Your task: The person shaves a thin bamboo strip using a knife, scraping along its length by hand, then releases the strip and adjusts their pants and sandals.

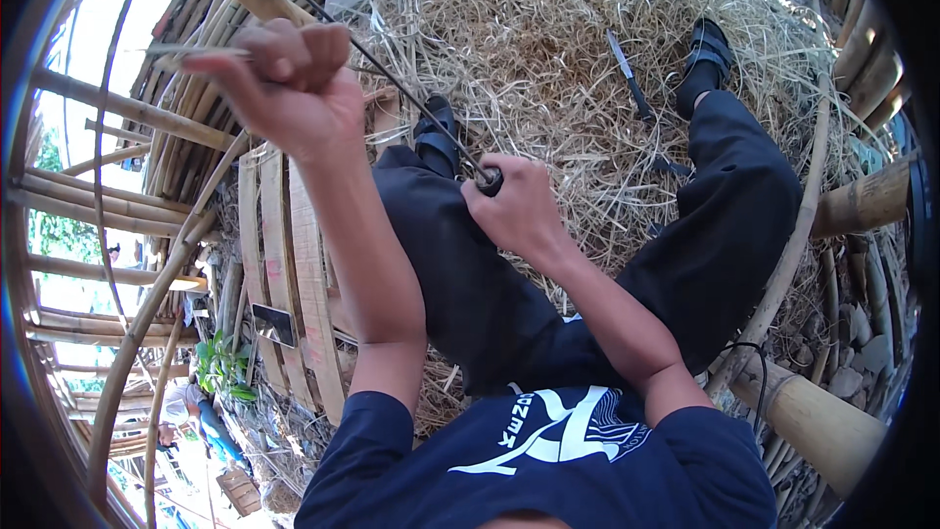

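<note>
Mid-work above pale shavings (529, 0), both hands occupied.
The left hand (299, 78), raised at far left, seems to pinch a blurred pale strip (164, 51) between thumb and curled fingers; the right hand (524, 208), nearer the middle, is wrapped round the near end of a long dark rod (401, 88) slanting far left. The litter suggests plenty is done, the strip probably unfinished; how much remains cannot be told. A knife (621, 56) lies far right.
</note>
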Motion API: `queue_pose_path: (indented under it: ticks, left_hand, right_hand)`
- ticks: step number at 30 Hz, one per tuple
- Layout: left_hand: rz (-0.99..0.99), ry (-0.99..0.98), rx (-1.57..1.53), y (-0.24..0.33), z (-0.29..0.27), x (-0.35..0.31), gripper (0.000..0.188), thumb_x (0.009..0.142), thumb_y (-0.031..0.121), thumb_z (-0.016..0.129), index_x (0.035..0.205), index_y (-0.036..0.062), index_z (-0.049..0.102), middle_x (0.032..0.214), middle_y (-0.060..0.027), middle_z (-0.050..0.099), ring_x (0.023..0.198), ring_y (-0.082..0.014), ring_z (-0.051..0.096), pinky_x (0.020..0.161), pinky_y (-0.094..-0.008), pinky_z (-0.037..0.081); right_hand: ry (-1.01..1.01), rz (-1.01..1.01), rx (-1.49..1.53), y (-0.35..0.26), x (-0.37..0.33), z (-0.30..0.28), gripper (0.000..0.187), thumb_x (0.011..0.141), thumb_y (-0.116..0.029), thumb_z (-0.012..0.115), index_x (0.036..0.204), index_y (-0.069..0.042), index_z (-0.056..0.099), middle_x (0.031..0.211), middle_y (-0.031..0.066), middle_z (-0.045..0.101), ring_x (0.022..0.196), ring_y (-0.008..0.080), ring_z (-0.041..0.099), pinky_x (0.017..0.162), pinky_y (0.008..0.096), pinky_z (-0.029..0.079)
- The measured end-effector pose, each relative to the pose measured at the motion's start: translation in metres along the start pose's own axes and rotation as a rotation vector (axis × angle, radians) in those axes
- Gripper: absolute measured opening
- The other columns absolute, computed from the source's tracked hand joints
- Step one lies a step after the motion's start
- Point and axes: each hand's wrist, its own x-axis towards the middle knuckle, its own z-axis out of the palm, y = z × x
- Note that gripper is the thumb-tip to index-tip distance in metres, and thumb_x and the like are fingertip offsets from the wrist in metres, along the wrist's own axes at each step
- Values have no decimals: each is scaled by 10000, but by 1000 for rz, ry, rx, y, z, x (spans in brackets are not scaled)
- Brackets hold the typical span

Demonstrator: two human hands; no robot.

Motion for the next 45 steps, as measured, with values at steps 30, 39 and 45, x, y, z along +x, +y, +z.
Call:
queue_pose_path:
  ticks: [30, 39, 45]
  left_hand:
    - [-12, -83, -116, -7, -7, -1, 666, 901, 677, 402, 524, 133, 332, 478, 37, 191, 438, -105, 98, 442, -287, 104]
    - [47, 10, -121, 11, -8, 1, 647, 838, 683, 512, 514, 149, 345, 470, 43, 202, 442, -92, 104, 441, -290, 111]
    - [120, 42, -135, 9, -11, -1, 650, 897, 686, 391, 565, 128, 369, 495, 38, 226, 448, -104, 109, 445, -278, 114]
  right_hand:
    - [-64, 184, -126, 10, 6, -2, 239, 741, -214, 626, 771, 21, 663, 738, 234, 654, 739, 393, 659, 715, 439, 528]
    - [-68, 635, -322, 130, -1, 0, 304, 705, -220, 636, 779, 74, 661, 774, 278, 658, 777, 392, 673, 718, 445, 520]
    - [-44, 631, -320, 140, 2, 16, 327, 717, -244, 672, 788, 75, 669, 790, 278, 664, 801, 389, 676, 750, 438, 522]
